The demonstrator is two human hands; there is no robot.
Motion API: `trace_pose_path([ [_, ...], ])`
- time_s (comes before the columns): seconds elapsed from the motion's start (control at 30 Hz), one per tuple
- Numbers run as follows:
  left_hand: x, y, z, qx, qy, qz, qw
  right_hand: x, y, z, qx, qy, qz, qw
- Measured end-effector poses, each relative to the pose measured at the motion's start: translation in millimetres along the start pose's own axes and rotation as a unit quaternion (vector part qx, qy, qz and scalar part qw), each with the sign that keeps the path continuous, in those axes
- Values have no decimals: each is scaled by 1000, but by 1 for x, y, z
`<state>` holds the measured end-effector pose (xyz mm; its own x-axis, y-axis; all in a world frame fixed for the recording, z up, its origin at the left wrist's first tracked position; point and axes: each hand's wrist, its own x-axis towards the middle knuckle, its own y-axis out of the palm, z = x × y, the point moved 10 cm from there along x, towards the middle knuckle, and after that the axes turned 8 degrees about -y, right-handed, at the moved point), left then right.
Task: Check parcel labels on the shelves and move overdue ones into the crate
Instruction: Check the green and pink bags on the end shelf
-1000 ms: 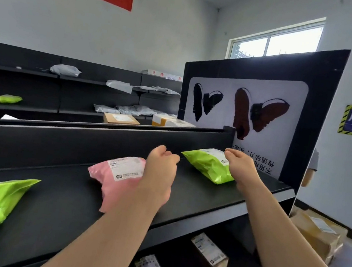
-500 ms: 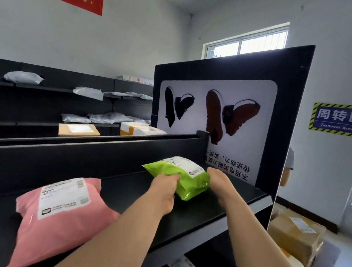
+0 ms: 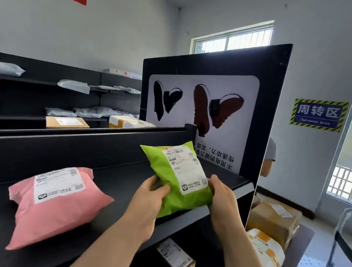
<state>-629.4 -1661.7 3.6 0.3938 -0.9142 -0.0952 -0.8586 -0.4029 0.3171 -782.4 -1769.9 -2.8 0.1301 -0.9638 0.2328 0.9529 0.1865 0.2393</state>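
As the green parcel [image 3: 177, 179] leans (label up), left hand [image 3: 149, 195] and right hand [image 3: 221, 197] clamp its sides.

Green parcel [image 3: 170, 178], pink parcel [image 3: 54, 204], black shelf [image 3: 118, 177], yellow-and-black-striped blue sign [image 3: 318, 113]

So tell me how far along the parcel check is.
Done: nothing shows as finished; no crate is in view. In hand: the left hand and right hand hold the green parcel tilted up, label facing the camera. Left: the pink parcel lies label-up on the shelf, a small box sits on the shelf below, more parcels on the far shelves.
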Motion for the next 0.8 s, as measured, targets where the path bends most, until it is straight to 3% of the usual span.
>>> trace_pose_path([
  [0.4, -47, -4, 3, 21, 33, 50, 998, -79, -18, 26, 69, -15, 11, 997],
  [0.8, -46, 8, 6, 19, 24, 46, 998, -69, -32, 27, 52, -37, 2, 998],
])
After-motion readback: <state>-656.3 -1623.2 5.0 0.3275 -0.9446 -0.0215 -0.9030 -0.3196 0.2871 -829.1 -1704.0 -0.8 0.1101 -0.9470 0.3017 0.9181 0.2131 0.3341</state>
